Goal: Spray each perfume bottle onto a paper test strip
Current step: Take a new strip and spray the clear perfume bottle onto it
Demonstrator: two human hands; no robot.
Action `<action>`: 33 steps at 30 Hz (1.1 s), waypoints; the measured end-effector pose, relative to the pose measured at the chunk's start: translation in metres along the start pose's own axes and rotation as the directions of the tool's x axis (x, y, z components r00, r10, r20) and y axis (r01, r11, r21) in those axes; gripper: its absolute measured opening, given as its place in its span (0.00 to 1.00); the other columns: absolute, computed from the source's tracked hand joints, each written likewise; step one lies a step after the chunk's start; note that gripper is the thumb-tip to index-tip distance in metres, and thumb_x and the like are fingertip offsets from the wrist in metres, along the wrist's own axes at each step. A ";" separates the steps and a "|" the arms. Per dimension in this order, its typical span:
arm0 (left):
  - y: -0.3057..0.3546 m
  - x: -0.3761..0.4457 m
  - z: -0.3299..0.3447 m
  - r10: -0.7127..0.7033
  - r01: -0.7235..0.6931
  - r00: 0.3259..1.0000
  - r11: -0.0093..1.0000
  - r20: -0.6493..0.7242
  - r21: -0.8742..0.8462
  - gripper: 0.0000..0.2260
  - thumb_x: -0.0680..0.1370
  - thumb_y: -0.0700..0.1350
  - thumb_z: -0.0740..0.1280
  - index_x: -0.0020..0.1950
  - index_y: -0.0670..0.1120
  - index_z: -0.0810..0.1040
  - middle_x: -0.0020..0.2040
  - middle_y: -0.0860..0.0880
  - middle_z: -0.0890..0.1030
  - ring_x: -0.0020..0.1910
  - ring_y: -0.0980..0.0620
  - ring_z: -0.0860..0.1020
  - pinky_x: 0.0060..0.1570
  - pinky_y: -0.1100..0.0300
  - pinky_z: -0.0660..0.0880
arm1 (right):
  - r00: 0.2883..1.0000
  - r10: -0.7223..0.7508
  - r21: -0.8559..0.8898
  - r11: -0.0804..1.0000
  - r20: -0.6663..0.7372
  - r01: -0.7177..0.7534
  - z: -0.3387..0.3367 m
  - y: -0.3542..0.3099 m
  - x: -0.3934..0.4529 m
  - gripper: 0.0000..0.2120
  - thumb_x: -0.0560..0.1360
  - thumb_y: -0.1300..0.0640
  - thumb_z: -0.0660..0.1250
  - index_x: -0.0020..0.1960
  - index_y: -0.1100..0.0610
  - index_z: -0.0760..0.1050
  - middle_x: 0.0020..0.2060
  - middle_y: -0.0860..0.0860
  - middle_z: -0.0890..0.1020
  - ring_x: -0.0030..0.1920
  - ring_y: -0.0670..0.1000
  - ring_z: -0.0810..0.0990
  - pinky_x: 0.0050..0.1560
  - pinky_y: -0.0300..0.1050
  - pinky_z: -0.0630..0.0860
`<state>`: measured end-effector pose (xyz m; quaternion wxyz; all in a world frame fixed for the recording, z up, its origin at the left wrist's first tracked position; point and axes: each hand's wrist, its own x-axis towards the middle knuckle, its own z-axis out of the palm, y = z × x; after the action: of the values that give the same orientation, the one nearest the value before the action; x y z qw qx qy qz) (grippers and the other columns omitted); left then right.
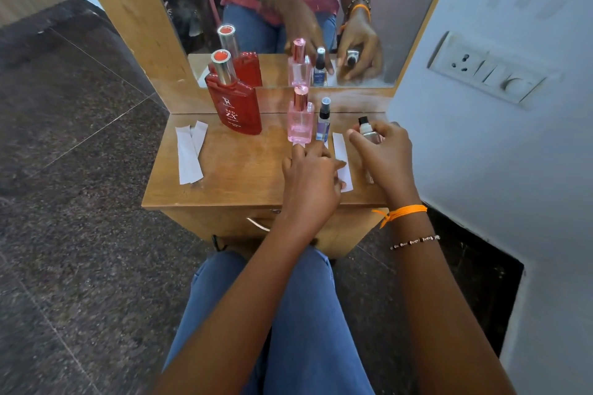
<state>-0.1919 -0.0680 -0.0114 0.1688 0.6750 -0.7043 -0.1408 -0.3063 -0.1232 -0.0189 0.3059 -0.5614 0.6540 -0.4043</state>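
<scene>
1. Your right hand [383, 151] grips a small clear spray bottle [368, 131] near the table's [224, 176] right edge.
2. Your left hand [309, 178], fingers relaxed, presses a paper strip [340, 151] flat beside it.
3. Red bottle [236, 99], pink bottle [300, 119] and blue bottle [323, 122] stand along the back edge.
4. Two spare strips [190, 154] lie at the left edge.

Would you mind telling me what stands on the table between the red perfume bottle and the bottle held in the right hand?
In the head view, the pink bottle and a small dark-capped spray bottle stand between them.
</scene>
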 end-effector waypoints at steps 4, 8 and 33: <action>-0.001 -0.001 -0.002 -0.015 0.012 0.999 0.996 -0.038 -0.089 0.15 0.74 0.46 0.69 0.60 0.54 0.78 0.60 0.52 0.72 0.61 0.49 0.66 0.53 0.58 0.57 | 1.000 -0.010 0.082 0.997 0.000 0.010 -0.003 -0.003 -0.005 0.02 0.69 0.50 0.69 0.40 0.48 0.79 0.41 0.53 0.80 0.44 0.56 0.79 0.47 0.53 0.78; -0.003 0.000 -0.003 -0.021 0.014 0.998 0.992 -0.052 -0.125 0.14 0.74 0.47 0.69 0.59 0.54 0.79 0.60 0.53 0.73 0.61 0.49 0.66 0.53 0.57 0.57 | 1.000 -0.022 0.122 0.992 -0.006 0.023 -0.006 -0.006 -0.010 0.02 0.68 0.51 0.69 0.38 0.48 0.79 0.35 0.46 0.75 0.43 0.56 0.79 0.44 0.62 0.79; -0.014 -0.062 -0.035 -0.271 0.184 0.962 0.702 -0.019 -0.688 0.11 0.67 0.43 0.73 0.48 0.49 0.81 0.44 0.53 0.83 0.41 0.57 0.81 0.42 0.64 0.77 | 0.988 -0.053 0.731 0.679 0.143 -0.069 -0.005 -0.032 -0.065 0.12 0.79 0.71 0.51 0.51 0.54 0.60 0.41 0.52 0.73 0.38 0.45 0.76 0.47 0.39 0.74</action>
<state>-0.1619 -0.0060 0.0115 0.4269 0.6550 -0.5033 -0.3679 -0.2829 -0.0599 0.0080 0.5559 -0.4180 0.4143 -0.5870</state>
